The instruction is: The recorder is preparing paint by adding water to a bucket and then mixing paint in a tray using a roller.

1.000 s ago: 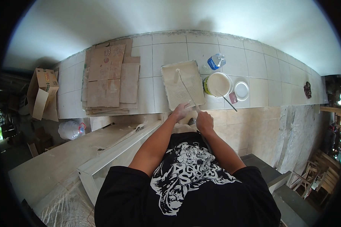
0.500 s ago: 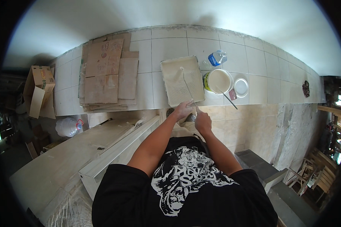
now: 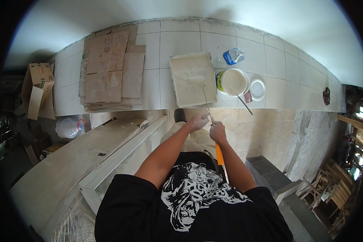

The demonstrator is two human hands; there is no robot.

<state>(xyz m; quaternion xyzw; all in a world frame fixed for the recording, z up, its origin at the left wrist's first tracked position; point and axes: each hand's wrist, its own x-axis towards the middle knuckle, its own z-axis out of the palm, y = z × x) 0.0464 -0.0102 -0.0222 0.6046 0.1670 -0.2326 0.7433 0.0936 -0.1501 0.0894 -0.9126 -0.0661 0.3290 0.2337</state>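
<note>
A paint roller [image 3: 196, 80] rests in a paint tray [image 3: 185, 63] coated with cream paint. Its thin metal rod runs back toward me over the front edge of the tiled counter. My right hand [image 3: 218, 132] is wrapped round the roller's grip, and an orange handle [image 3: 219, 154] shows behind it along my forearm. Farther up, my left hand [image 3: 198, 122], smeared with pale paint, is closed at the rod with its fingertips against it. Right of the tray stands a bucket [image 3: 220, 82] of cream paint with a stick [image 3: 245, 105] leaning out of it.
Next to the bucket are a white lid [image 3: 257, 89] and a clear bottle [image 3: 233, 56] with a blue label. Flattened cardboard [image 3: 105, 86] is stacked on the counter's left. A glazed frame [image 3: 125, 153] leans at my left, and dark grey blocks [image 3: 266, 169] stand at my right.
The roller has come down the tray toward me and now lies crosswise. Both hands have drawn back from the counter, and the orange handle has come into sight.
</note>
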